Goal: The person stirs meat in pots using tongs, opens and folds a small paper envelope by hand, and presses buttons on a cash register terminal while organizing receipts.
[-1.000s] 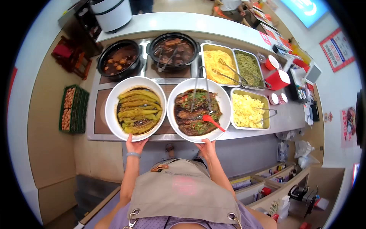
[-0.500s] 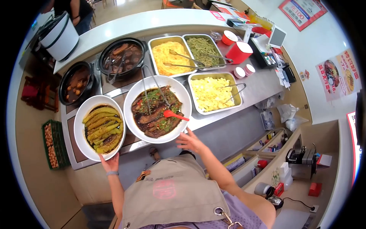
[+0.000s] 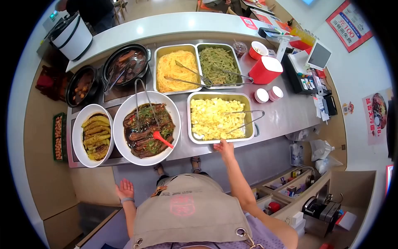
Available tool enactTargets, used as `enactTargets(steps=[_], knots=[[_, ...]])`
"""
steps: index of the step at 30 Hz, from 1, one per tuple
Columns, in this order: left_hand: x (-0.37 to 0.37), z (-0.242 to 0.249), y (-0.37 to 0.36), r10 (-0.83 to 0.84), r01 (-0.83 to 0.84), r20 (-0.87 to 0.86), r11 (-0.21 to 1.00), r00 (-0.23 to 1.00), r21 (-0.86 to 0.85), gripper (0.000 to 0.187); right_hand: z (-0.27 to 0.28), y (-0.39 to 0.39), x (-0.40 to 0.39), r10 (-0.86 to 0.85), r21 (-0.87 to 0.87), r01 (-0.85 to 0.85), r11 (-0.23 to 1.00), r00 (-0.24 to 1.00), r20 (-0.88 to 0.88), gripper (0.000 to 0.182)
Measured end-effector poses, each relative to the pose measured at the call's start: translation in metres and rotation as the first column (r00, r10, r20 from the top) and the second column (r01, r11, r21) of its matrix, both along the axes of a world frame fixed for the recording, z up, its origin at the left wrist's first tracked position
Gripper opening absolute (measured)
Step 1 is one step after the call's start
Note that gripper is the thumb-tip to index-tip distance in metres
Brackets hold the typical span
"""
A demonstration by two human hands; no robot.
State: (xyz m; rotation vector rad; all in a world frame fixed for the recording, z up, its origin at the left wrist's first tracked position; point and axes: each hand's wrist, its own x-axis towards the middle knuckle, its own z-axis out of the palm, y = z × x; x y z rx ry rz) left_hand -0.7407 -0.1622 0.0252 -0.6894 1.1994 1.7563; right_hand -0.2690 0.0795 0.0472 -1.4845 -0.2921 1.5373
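Observation:
My right hand is at the front rim of a metal tray of scrambled eggs, thumb on the rim and fingers just below it. Tongs rest across the eggs. My left hand hangs in front of the counter, fingers apart and nothing in it. Nearest to it is a white bowl of green peppers. Between the hands stands a larger white bowl of braised eggplant-like pieces, with tongs and a red spoon in it.
Behind are trays of yellow shreds and green strips, and two dark pots. Red-and-white cups, a red box and a small screen stand at right. An egg crate sits at lower left.
My left hand has come off the pepper bowl and dropped back. My right hand has moved from beside the large bowl to the egg tray's rim. The view has shifted.

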Motion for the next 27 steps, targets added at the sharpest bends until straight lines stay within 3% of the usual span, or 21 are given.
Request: enactTargets(steps=[6,18,20,21,23,24,25,27], knots=[[0.073,0.002,-0.018,0.016,-0.013,0.03,0.995,0.999,-0.1,0.052,0.027,-0.006,-0.007,-0.006,0.001,0.006,1.0,1.0,0.0,0.02],[0.097,0.024,0.002,-0.427,0.415,-0.054,0.897,0.903,-0.152,0.049,0.021,-0.007,-0.012,0.046,-0.028,-0.047,0.998,0.998,-0.052,0.027],[0.092,0.04,0.01,-0.665,0.641,-0.034,0.731,0.746,-0.233,0.05,0.03,-0.01,-0.013,0.027,-0.027,-0.028,0.999,0.998,-0.049,0.029],[0.091,0.053,0.02,-0.684,0.663,-0.025,0.714,0.729,-0.226,0.05,0.032,-0.011,-0.01,0.001,-0.028,-0.002,1.0,0.999,-0.037,0.029],[0.089,0.081,0.034,-0.924,0.885,0.049,0.347,0.38,-0.31,0.05,0.033,-0.015,-0.001,0.146,0.001,-0.147,0.989,0.982,-0.12,0.036],[0.09,0.095,0.045,-0.963,0.923,0.077,0.221,0.257,-0.314,0.044,0.039,-0.014,0.012,0.332,-0.064,-0.339,0.939,0.938,-0.095,0.041],[0.093,0.112,0.057,-0.964,0.927,0.081,0.217,0.252,-0.306,0.044,0.06,-0.009,0.023,0.517,-0.2,-0.514,0.834,0.855,-0.041,0.042],[0.101,0.152,0.091,-0.999,0.978,-0.037,0.031,0.024,-0.206,0.037,0.083,0.004,0.055,0.755,-0.207,-0.741,0.639,0.656,-0.02,0.04]])
